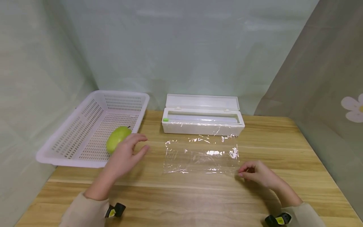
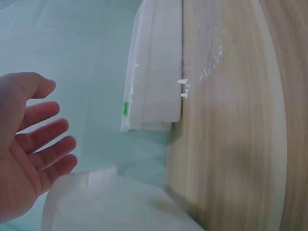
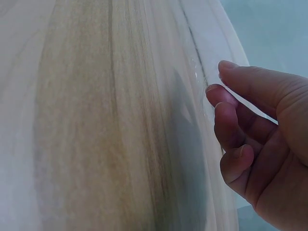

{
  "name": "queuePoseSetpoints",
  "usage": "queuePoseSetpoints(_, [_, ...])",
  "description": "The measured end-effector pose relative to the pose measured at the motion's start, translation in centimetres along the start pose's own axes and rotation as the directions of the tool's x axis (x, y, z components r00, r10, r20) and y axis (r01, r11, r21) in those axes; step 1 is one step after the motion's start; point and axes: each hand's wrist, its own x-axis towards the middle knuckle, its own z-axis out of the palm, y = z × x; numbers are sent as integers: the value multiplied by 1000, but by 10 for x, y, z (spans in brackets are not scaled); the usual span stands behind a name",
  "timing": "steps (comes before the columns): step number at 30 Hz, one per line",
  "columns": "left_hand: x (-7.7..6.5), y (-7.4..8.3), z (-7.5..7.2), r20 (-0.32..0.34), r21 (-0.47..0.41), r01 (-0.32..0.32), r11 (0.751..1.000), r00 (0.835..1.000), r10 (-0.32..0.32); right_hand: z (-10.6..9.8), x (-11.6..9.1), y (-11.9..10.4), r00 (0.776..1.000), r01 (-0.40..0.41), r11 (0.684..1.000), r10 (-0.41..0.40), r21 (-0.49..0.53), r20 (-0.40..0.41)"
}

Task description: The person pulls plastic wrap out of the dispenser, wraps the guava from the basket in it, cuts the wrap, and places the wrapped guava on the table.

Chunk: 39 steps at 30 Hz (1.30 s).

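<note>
A sheet of clear cling film (image 1: 198, 157) lies over the wooden table, pulled out from a white dispenser box (image 1: 202, 128) with its lid raised. Inside the box shows the film roll (image 1: 202, 119). My left hand (image 1: 127, 156) hovers beside a green fruit with a short dark stem (image 1: 117, 138), partly covering it; its fingers are loosely bent around nothing in the left wrist view. By the film's near right corner is my right hand (image 1: 259, 175). Its thumb and index finger stand slightly apart in the right wrist view, with the other fingers curled loosely; contact with the film is unclear.
The fruit sits in a white slotted plastic basket (image 1: 73, 162) at the table's left. A green slider (image 1: 165, 119) marks the box's left end. Pale curtains (image 1: 184, 56) hang behind and at both sides of the wooden table (image 1: 181, 201).
</note>
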Motion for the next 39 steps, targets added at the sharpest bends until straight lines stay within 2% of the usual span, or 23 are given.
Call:
queuePoseSetpoints(9, [6, -15, -7, -96, 40, 2, 999, 995, 2, 0, -1, 1, 1000, 5, 1000, -5, 3, 6])
queuePoseSetpoints(13, [7, -21, -11, -146, 71, 20, 997, 989, -9, 0, -1, 1, 1000, -1, 1000, 1, 9, 7])
queuePoseSetpoints(18, [7, -29, -13, -171, 90, 66, 994, 984, -50, -1, -1, 0, 1000, -19, 1000, 18, 18, 11])
queuePoseSetpoints(25, [7, -39, -16, -133, 121, 177, 977, 978, -160, 0, -1, 2, 1000, -20, 1000, 20, 8, 8])
queuePoseSetpoints(30, [6, -45, -19, -128, 141, 220, 965, 971, -202, 0, -1, 2, 1000, -10, 1000, 10, -2, 8])
queuePoseSetpoints(39, [7, -52, -24, -75, 157, 296, 942, 955, -288, 0, -1, 4, 1000, 12, 1000, -12, -4, 4])
